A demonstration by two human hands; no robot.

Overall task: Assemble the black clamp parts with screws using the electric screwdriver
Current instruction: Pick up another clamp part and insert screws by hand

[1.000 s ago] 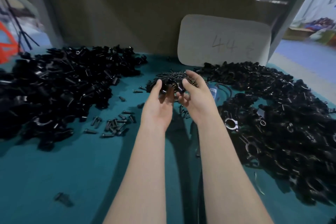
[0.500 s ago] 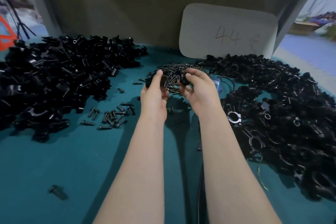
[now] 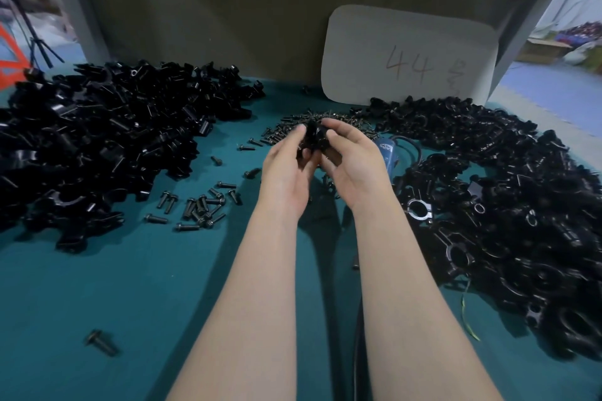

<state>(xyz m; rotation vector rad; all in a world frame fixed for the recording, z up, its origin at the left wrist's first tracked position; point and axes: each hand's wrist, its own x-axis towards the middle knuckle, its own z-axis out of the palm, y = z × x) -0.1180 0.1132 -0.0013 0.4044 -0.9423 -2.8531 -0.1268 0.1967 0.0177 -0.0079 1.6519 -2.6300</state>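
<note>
Black clamp part held between left hand and right hand. From it: clamp heaps at 9 and 4 o'clock; screws scattered at 8; blue electric screwdriver lying at 3.

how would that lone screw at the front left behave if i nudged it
The lone screw looks like rigid metal, so likely stiff and light. Its round shank and wider head suggest it would roll in a curve. The matte teal table top may slow it.
</note>
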